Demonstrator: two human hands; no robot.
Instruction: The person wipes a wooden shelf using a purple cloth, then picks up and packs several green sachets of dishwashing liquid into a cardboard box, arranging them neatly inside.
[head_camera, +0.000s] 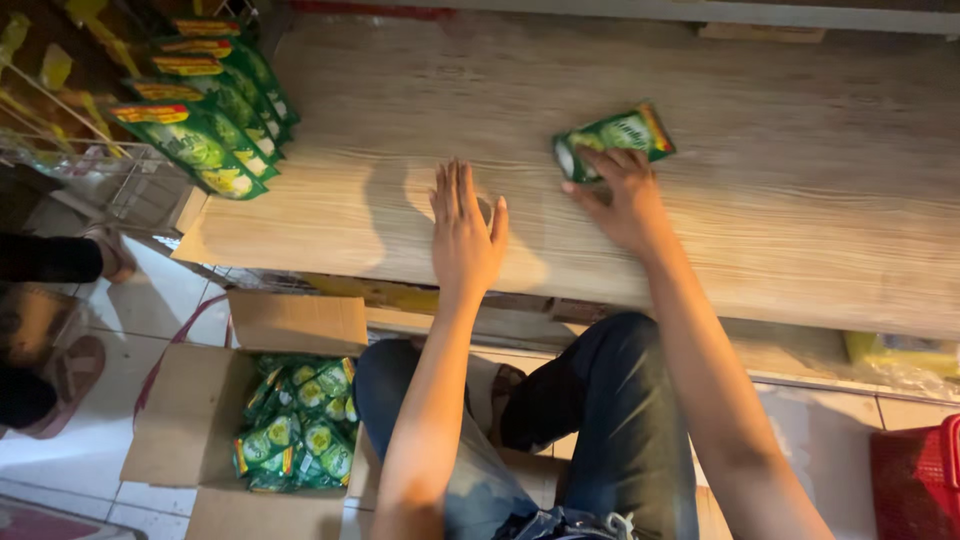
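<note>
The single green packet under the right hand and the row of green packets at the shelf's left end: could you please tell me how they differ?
The single green packet lies alone, tilted, mid-shelf, with the right hand touching it; the row of green packets sits untouched at the left end of the pale wooden shelf. The single packet lies flat, while the row's packets overlap one another. Both look like the same green pouch with yellow and red trim.

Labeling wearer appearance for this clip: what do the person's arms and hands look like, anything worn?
Both arms are bare with no sleeve in view. The left hand and right hand wear no gloves; no rings, watch or bands are visible on them.
</note>
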